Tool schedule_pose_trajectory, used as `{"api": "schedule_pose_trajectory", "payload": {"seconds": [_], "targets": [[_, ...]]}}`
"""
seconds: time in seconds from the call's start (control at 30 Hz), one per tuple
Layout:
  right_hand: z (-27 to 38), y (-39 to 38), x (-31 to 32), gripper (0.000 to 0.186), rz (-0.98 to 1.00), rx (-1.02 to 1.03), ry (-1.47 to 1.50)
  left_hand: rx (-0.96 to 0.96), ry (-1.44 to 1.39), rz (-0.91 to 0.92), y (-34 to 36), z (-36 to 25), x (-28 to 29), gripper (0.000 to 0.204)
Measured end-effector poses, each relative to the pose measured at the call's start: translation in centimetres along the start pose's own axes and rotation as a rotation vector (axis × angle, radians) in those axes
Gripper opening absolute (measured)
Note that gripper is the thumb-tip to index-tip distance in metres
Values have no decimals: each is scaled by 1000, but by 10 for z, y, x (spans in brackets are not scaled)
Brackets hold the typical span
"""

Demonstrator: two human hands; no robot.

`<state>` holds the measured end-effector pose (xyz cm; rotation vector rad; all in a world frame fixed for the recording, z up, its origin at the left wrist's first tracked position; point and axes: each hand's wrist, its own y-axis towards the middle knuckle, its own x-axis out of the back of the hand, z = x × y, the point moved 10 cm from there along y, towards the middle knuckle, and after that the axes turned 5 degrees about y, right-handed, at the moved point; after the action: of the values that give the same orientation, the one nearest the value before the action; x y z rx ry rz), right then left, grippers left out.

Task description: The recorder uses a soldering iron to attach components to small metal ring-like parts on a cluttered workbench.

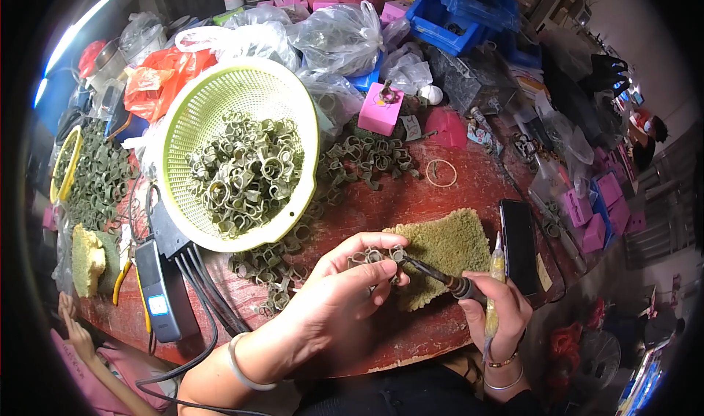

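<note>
My left hand [334, 288] is closed in a pinch around a few small grey-green rings [375, 256], held above the table's front part. My right hand [501, 310] grips a soldering iron [433, 271] with a dark, slim tip pointing left. The tip meets or nearly meets the rings at my left fingertips; the exact contact is too small to tell. A yellow-wrapped pointed tool [497, 260] also sits upright in my right hand, beside the iron. Just beyond both hands lies a rough green-yellow sponge pad [458, 240].
A yellow-green basket [174, 148] holds many similar rings, with more loose around it. A black phone [518, 244] lies right of the pad. Left stands a grey device with cables [165, 291]. Bags, a pink block [380, 109] and blue trays [444, 29] crowd the back. Another person's arm [84, 343] shows lower left.
</note>
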<state>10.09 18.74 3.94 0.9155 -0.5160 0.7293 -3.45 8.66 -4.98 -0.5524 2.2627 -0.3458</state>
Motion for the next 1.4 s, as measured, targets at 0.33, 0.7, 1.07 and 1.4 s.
{"api": "schedule_pose_trajectory", "payload": {"seconds": [0.33, 0.7, 1.07, 1.4], "targets": [[2, 1, -2, 30, 41, 20, -34, 5, 4, -11, 0, -1, 0, 35], [-7, -6, 8, 29, -26, -47, 66, 2, 0, -13, 0, -1, 1, 36], [-12, -3, 23, 29, -36, -32, -226, -15, 13, 7, -1, -4, -4, 39], [-18, -1, 25, 31, -86, -134, -39, 7, 23, 29, -1, -2, -8, 39]]}}
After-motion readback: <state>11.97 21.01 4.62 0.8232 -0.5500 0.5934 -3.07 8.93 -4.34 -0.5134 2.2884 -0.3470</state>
